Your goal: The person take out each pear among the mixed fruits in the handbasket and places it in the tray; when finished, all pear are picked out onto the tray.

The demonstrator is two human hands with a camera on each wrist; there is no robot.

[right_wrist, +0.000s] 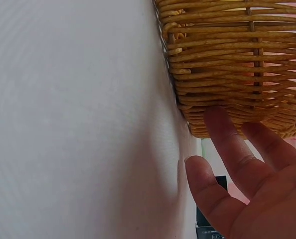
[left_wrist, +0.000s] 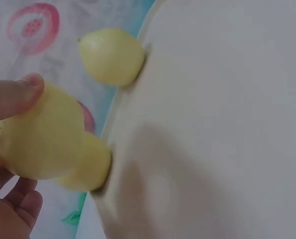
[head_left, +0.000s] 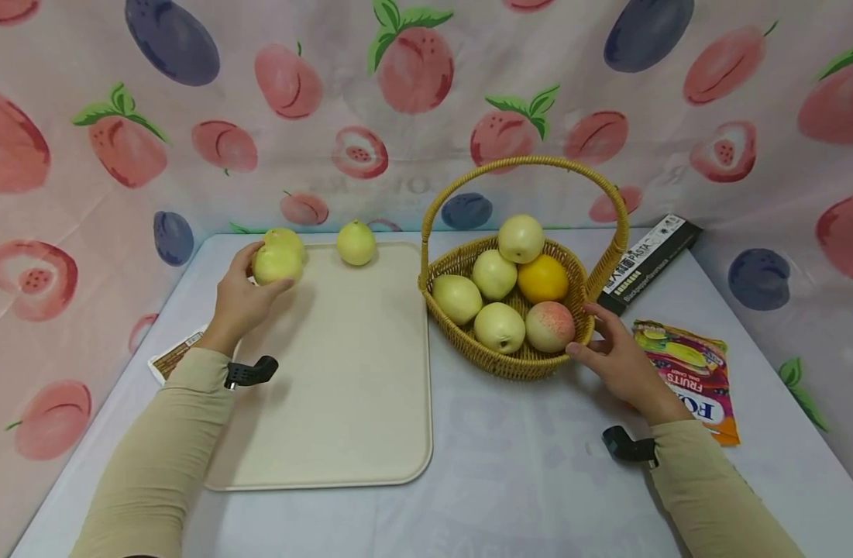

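My left hand (head_left: 248,298) grips a round yellow-green fruit (head_left: 278,264) above the far left corner of a cream tray (head_left: 342,372). A second yellow-green fruit (left_wrist: 90,164) stands right behind it at the tray's edge. Farther right, another yellow-green fruit (head_left: 356,242) with a pointed top sits at the tray's far edge. My right hand (head_left: 624,364) touches the right end of a wicker basket (head_left: 461,345), its fingers fairly straight against the weave in the right wrist view. Inside the basket lie several pale fruits (head_left: 499,327), an orange (head_left: 542,278) and a peach (head_left: 550,325).
A tall arched handle (head_left: 524,161) rises over the basket. To its right lie a black pasta box (head_left: 649,263) and a colourful candy bag (head_left: 691,372). A flat brown-and-white packet (head_left: 177,355) lies left of the tray. Behind the table hangs a fruit-print cloth (head_left: 412,132).
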